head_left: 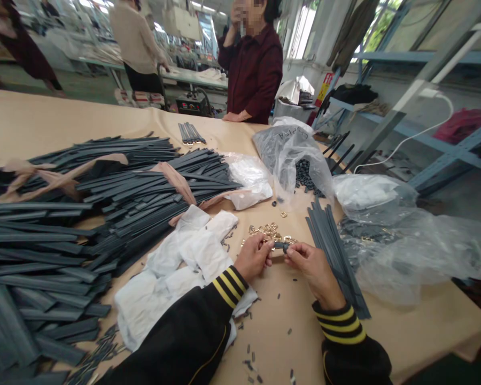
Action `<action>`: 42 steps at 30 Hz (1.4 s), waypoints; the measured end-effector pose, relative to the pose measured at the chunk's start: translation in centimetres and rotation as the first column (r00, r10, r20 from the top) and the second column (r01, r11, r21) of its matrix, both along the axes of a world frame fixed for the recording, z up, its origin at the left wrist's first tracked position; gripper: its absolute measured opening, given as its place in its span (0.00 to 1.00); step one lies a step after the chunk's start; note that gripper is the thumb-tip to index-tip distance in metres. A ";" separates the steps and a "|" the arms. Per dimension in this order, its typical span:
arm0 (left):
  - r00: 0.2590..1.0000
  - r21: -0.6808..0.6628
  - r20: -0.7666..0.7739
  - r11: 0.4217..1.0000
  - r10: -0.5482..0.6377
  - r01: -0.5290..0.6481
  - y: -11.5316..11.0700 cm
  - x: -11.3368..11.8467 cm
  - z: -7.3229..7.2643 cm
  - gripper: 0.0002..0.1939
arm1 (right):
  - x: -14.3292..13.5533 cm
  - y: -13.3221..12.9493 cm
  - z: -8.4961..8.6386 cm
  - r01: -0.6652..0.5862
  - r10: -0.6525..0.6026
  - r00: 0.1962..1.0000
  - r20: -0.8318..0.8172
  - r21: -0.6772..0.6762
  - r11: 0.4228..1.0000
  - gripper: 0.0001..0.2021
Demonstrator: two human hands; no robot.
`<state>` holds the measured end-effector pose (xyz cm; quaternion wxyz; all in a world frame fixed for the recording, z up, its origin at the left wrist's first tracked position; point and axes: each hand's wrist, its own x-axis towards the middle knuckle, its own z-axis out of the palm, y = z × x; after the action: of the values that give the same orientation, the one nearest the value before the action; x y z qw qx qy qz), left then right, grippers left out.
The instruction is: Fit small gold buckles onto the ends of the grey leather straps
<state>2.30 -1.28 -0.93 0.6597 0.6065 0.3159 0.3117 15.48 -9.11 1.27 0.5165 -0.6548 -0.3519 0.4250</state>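
Left hand (256, 256), right hand (310, 264) pinch dark strip (279, 245). Plastic bag (269, 148) beyond: black lettering (294, 133), partly legible, "SPIGA". Red-yellow sign (325, 85): too small to read.

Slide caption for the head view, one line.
Left hand and right hand hold a dark piece near loose gold-coloured buckles on a tan-covered table.

Left of frame: straps (36, 256), matt and smooth, their material uncertain. Centre: buckles (269, 231), glossy gold-toned metal. Lower left of centre: white cloth (200, 246), soft, matt, creased. Right: bag (436, 246), crumpled, glossy clear plastic. Lower centre: tabletop (272, 342), smooth, low sheen. Upper right: shelf (476, 57), apparently painted metal.
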 end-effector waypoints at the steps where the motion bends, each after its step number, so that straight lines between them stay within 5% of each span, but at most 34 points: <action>1: 1.000 0.008 0.003 1.000 -0.005 0.005 0.0 0.0 0.0 0.13 | -0.1 0.1 -0.3 0.004 -0.004 1.000 -0.015 0.011 1.000 0.13; 9: 0.998 0.077 -0.046 0.996 -0.037 0.041 -0.2 -0.1 0.0 0.11 | -0.1 0.2 -0.3 -0.008 0.012 0.995 -0.095 0.051 0.999 0.12; 13: 0.988 0.224 -0.154 0.973 -0.027 0.061 -0.3 -0.5 0.5 0.10 | 0.3 0.1 0.0 -0.096 0.089 0.969 0.232 0.019 0.995 0.10; 17: 0.979 0.338 -0.204 0.938 -0.012 0.082 -0.3 -0.7 0.9 0.09 | 0.5 0.1 0.4 -0.116 0.074 0.816 0.574 0.037 0.993 0.06; 22: 0.982 0.306 -0.184 0.946 -0.054 0.110 -0.4 -0.5 0.8 0.09 | 0.9 -0.1 0.3 -0.196 0.178 0.926 0.333 0.021 0.980 0.08; 27: 0.987 0.250 -0.146 0.963 -0.068 0.103 -0.4 -0.4 0.5 0.09 | 0.9 -0.2 -0.1 -0.120 0.122 0.992 -0.033 0.077 0.990 0.14; 39: 0.978 0.380 -0.203 0.916 -0.053 0.128 -0.6 -0.4 0.7 0.09 | 0.5 -0.2 -0.4 -0.107 0.109 0.994 -0.009 0.089 0.990 0.11; 42: 0.984 0.311 -0.153 0.941 -0.090 0.135 -0.7 -0.3 0.5 0.10 | 0.1 -0.2 -0.6 -0.080 0.083 0.996 -0.037 0.083 0.993 0.12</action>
<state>1.97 -2.00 -0.40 0.5461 0.7425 0.2703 0.2783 15.54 -9.27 0.65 0.5319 -0.6096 -0.3847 0.4443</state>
